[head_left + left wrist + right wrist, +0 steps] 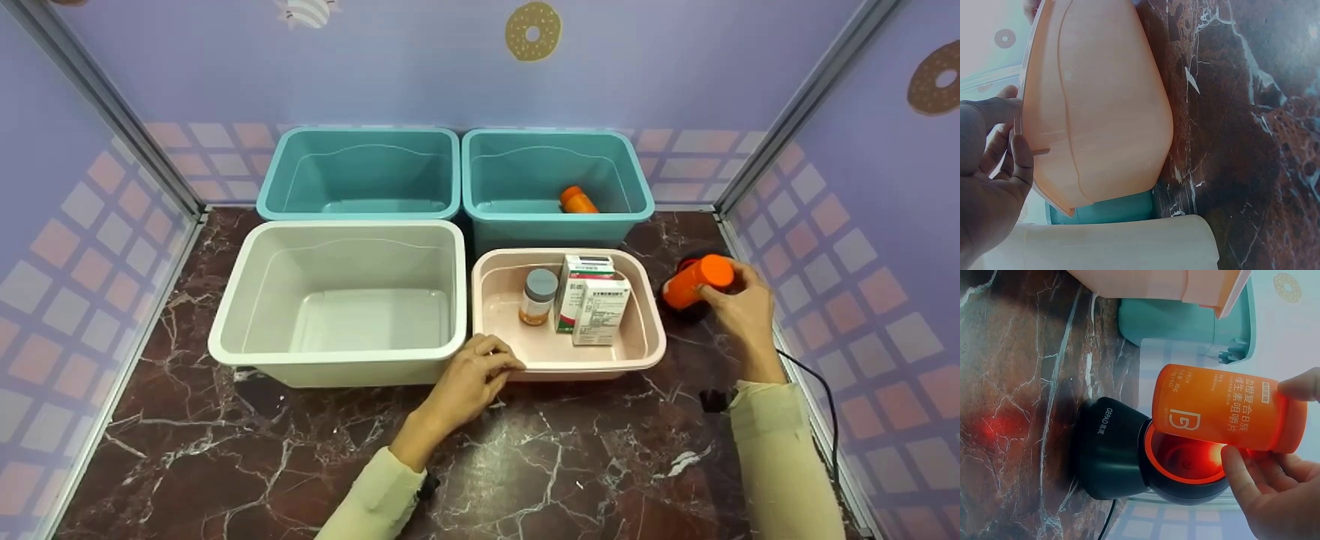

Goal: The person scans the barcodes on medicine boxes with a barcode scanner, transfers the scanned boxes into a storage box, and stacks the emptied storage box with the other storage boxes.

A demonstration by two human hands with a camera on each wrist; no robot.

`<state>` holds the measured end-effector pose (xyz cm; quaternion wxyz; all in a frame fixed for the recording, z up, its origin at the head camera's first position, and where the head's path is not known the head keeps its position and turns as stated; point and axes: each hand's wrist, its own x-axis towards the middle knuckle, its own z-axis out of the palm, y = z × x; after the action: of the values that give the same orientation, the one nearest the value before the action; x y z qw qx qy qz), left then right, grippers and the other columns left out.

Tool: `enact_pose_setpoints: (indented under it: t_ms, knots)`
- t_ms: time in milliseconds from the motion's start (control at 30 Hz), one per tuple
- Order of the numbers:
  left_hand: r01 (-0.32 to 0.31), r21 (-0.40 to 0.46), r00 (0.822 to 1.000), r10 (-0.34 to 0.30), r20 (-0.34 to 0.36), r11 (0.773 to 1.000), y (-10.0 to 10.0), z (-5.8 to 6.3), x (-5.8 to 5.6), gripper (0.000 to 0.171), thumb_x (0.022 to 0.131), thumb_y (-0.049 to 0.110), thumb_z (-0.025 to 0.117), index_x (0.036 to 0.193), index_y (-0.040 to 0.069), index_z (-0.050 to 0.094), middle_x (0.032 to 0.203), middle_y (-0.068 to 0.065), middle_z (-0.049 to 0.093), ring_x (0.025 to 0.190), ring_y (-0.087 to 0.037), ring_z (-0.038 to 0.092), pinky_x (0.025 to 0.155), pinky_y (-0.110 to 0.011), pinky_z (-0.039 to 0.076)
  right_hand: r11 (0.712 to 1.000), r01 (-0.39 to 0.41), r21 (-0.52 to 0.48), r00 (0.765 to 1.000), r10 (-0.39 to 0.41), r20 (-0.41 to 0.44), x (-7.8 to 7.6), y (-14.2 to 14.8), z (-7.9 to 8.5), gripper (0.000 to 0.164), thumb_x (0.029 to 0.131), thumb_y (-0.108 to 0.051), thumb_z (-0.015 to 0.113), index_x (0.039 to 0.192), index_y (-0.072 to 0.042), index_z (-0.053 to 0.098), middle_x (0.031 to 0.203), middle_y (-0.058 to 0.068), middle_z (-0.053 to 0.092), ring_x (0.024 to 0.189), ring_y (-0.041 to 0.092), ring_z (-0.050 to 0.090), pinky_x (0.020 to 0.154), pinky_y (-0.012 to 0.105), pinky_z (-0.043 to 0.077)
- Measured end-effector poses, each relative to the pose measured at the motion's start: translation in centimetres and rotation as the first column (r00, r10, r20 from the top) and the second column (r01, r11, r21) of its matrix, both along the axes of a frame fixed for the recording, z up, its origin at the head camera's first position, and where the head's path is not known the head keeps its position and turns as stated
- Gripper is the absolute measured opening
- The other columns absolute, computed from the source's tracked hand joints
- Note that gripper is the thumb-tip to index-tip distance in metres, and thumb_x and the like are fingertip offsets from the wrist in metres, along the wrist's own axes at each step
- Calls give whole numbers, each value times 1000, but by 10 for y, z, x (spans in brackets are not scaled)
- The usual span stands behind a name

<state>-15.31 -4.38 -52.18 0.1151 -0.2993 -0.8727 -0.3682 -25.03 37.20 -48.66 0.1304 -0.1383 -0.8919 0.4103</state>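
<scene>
My right hand point(746, 304) holds an orange pill bottle point(697, 283) by its cap end, thumb on one side and fingers on the other. In the right wrist view the bottle point(1224, 408) is tilted in front of the glowing red window of a black barcode scanner point(1112, 450). My left hand point(472, 375) pinches the near rim of the pink bin point(577, 367), thumb and fingers on either side of it. Inside that bin stand a grey-capped bottle point(538, 296) and two medicine boxes point(600, 315).
A white bin point(337, 360) stands left of the pink one. Behind are two teal bins point(360, 214), the right one point(555, 221) with an orange bottle point(577, 200) lying in it. A black cable point(825, 390) runs along the right wall. Panels enclose the marble-patterned table point(225, 465).
</scene>
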Motion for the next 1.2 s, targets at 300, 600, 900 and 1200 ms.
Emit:
enact_pose_setpoints:
  t_ms: [300,600,900,1200]
  knots:
    - [8,19,1000,-7,-10,1000,0,0,0,13,89,9,72,98,16,78,98,3,65,98,-17,57,90,-30,50,1000,-9,-5,1000,9,-11,1,-2,1,61,81,-12,72,139,-5,55,133,19,61,117,24,54,98,27,39]
    - [7,12,1000,-7,-16,1000,0,-2,0,14,88,8,72,99,16,78,99,3,65,100,-17,58,91,-30,50,999,46,17,999,-45,-16,3,-2,-3,59,83,-30,77,134,-7,60,124,15,63,109,21,55,92,23,40]
    - [4,4,1000,-4,1,1000,0,0,0,14,89,9,72,99,17,78,99,4,66,100,-17,57,91,-30,49,992,124,26,992,-125,20,7,0,-5,58,82,-37,76,129,-6,62,120,14,66,104,19,56,90,23,40]
    - [0,-2,1000,0,25,1000,0,0,0,14,90,9,70,100,17,78,100,4,66,101,-17,57,92,-30,50,989,147,26,989,-148,9,12,-1,-12,62,83,-38,75,131,-1,60,123,22,65,110,31,57,95,39,41]
